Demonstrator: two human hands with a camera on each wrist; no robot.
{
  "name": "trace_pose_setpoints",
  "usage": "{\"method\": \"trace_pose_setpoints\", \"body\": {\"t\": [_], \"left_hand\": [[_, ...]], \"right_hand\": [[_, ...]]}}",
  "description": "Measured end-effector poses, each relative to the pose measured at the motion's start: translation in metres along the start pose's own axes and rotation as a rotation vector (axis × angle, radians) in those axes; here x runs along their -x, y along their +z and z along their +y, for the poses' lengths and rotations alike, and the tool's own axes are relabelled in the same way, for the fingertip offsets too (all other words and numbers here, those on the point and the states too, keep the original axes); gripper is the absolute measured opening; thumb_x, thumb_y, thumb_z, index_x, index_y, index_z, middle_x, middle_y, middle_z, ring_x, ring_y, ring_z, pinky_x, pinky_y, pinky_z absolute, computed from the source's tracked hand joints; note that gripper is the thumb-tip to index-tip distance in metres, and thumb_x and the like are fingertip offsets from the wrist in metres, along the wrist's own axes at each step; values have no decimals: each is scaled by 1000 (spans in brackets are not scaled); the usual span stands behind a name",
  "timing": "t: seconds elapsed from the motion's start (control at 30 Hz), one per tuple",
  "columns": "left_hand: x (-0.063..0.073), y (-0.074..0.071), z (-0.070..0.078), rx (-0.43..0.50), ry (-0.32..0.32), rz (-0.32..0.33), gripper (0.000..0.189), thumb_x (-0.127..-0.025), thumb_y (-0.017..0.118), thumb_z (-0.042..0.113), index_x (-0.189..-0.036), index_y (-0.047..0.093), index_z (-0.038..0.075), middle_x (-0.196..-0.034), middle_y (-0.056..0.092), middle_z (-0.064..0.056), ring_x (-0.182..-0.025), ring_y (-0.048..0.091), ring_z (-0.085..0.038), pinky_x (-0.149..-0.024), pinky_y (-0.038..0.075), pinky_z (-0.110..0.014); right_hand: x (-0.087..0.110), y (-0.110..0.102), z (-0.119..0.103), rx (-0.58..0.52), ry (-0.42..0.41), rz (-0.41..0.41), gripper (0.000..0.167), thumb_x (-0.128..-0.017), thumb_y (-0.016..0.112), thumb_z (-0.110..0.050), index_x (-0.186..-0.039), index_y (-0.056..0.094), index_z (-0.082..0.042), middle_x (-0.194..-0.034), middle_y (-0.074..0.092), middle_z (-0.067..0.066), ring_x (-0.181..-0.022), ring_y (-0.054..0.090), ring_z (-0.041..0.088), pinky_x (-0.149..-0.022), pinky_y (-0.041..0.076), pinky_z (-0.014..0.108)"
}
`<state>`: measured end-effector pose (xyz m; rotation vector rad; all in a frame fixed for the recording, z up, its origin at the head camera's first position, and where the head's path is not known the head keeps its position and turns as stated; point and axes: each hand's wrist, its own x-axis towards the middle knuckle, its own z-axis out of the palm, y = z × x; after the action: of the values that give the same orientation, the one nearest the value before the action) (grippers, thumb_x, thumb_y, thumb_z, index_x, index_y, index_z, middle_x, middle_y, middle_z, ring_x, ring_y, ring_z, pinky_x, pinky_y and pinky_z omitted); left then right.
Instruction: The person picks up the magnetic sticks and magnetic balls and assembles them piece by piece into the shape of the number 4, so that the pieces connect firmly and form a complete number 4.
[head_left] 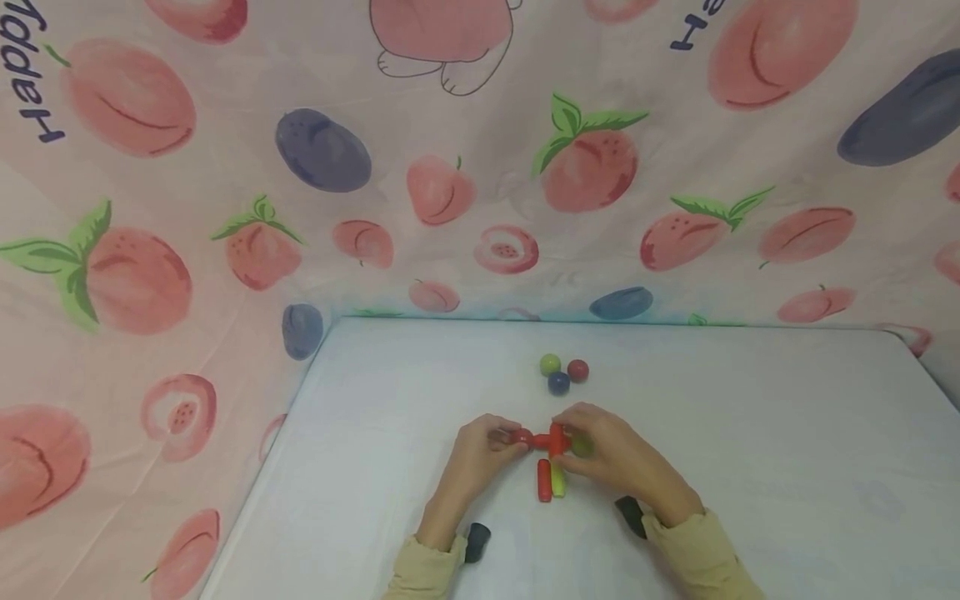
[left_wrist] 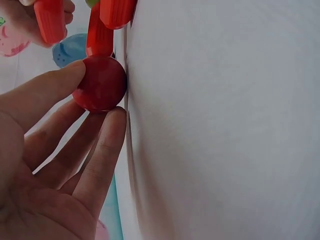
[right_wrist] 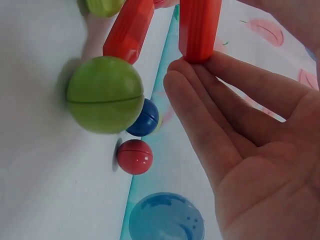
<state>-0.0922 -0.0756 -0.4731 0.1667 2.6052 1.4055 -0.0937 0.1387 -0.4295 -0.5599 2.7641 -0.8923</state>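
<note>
My left hand (head_left: 480,446) pinches a glossy red ball (left_wrist: 101,84) between thumb and fingertips. A red stick (left_wrist: 100,35) runs from that ball toward a green ball (right_wrist: 105,95) at the other side. My right hand (head_left: 611,450) holds a second red stick (right_wrist: 200,30) by its ends, with fingertips at one end. In the head view this held stick crosses over the one between the balls. The green ball lies beside the right palm, partly hidden there. Just nearer, another red stick (head_left: 544,481) and a yellow-green stick (head_left: 557,481) lie side by side.
Farther back on the white table (head_left: 750,433) sit a small green ball (head_left: 550,364), a red ball (head_left: 577,370) and a blue ball (head_left: 558,383), grouped together. A fruit-print cloth (head_left: 442,108) hangs behind the table and along its left side.
</note>
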Motion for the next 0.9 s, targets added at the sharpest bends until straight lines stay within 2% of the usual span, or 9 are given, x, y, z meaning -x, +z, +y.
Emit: {"method": "trace_pose_setpoints", "body": {"t": [0.3,0.5,0.9], "left_hand": [[1,0,-1,17,0,-12,31,-82,73,27,-109,66,16,-96,70,2,-80,67,-4,-75,55,-21],[1,1,-1,24,8,-17,31,-81,73,26,-109,66,15,-98,70,0,-81,67,-5,-75,56,-21],[1,1,-3,45,25,-20,33,-81,73,25,-111,66,13,-96,70,0,-82,68,-5,-77,56,-21]], "right_hand": [[-7,3,-3,-46,18,14,49,-72,81,-30,-115,64,-17,-106,64,-7,-99,62,15,-87,54,36],[-12,4,-4,-45,-13,30,49,-73,81,-31,-116,63,-15,-111,63,-3,-102,62,18,-89,54,38],[-25,10,-3,-37,-56,58,47,-74,80,-30,-114,64,-13,-107,64,-2,-102,63,19,-89,54,37]]}}
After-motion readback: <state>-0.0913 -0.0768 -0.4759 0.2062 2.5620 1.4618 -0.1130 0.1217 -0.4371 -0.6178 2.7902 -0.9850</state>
